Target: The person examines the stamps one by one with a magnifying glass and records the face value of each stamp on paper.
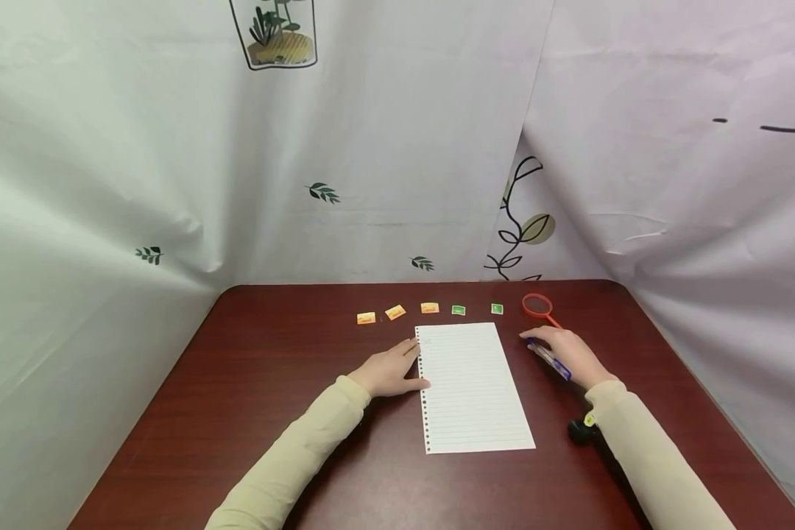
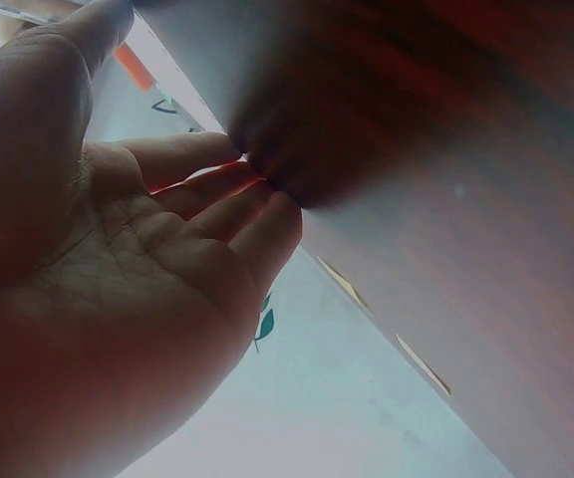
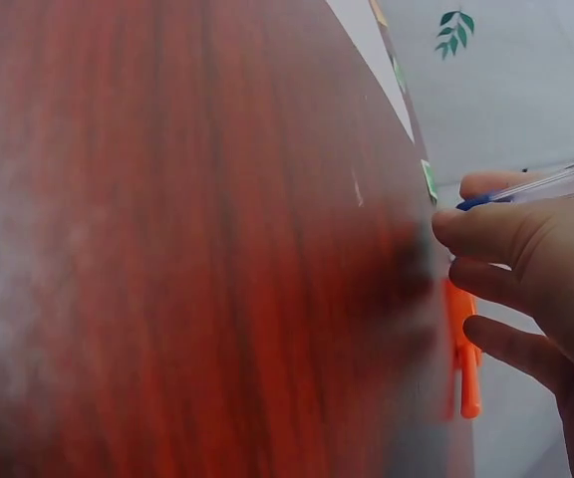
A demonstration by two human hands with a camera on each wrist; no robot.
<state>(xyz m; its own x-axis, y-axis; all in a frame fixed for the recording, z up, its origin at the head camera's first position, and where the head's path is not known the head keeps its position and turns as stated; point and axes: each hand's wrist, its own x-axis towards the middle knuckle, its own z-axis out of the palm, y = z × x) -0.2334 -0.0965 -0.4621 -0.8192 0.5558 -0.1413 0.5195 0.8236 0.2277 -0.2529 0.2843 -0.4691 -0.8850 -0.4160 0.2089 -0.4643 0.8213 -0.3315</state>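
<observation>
A lined white sheet of paper [image 1: 473,390] with punched holes down its left side lies on the dark wooden table. My left hand [image 1: 389,372] rests at that punched edge, fingers extended, with the thumb and fingertips overlapping the margin. To the right of the sheet, my right hand [image 1: 575,355] holds a clear pen with blue ends [image 1: 548,359]. In the right wrist view the pen [image 3: 556,185] runs between the thumb and index finger, and the other fingers are spread loosely. Just beyond this hand lies a red magnifying glass [image 1: 537,305], its handle pointing toward the hand.
Several small stamps line the table behind the sheet: orange ones such as the leftmost stamp [image 1: 366,318], then a green stamp [image 1: 458,311] and another green stamp [image 1: 497,309]. A printed white curtain [image 1: 384,147] hangs around the table's back and sides.
</observation>
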